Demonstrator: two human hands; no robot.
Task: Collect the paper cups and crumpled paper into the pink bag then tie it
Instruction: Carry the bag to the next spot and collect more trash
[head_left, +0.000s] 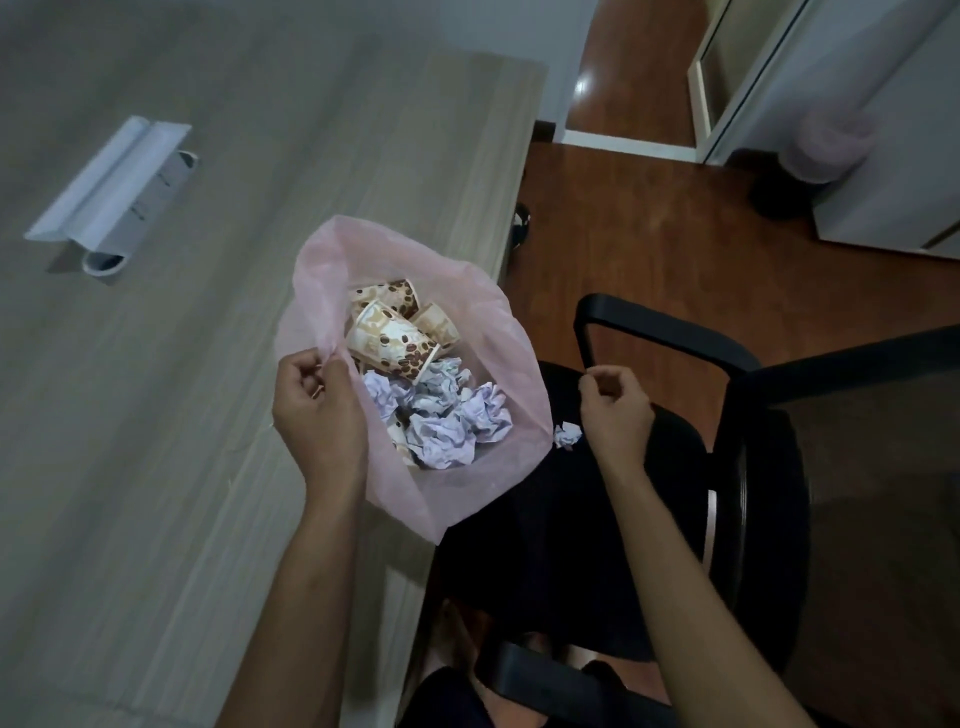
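At the tabletop (156, 415) edge, the pink bag (311, 270) lies open, its mouth overhanging toward the black office chair (649, 467). Inside the bag, toward its far side, lie several paper cups (389, 338) printed with coffee beans; nearer its mouth sits a heap of crumpled paper (441, 421). One stray paper ball (567, 434) lies outside the bag, just beyond its rim, on the chair seat. The left hand (317, 410) pinches the bag's left rim between thumb and fingers. The right hand (615, 405) hangs beside the bag's right rim, above the chair seat, with fingers curled; whether it holds a fold of the thin film cannot be told, and nothing is visibly in it. A white cable-port cover (111, 182) stands raised on the tabletop, well apart from the bag.

Judgement: collection appears nearly complete, the stray ball being the last piece, and tying is not yet begun. Risks from here: tying the mouth before that ball goes in would leave the task incomplete; lifting by the left rim alone could tip the overhanging mouth and spill cups or paper onto the chair or floor (649, 249); the film looks thin, so a sharp pull while knotting may tear it.
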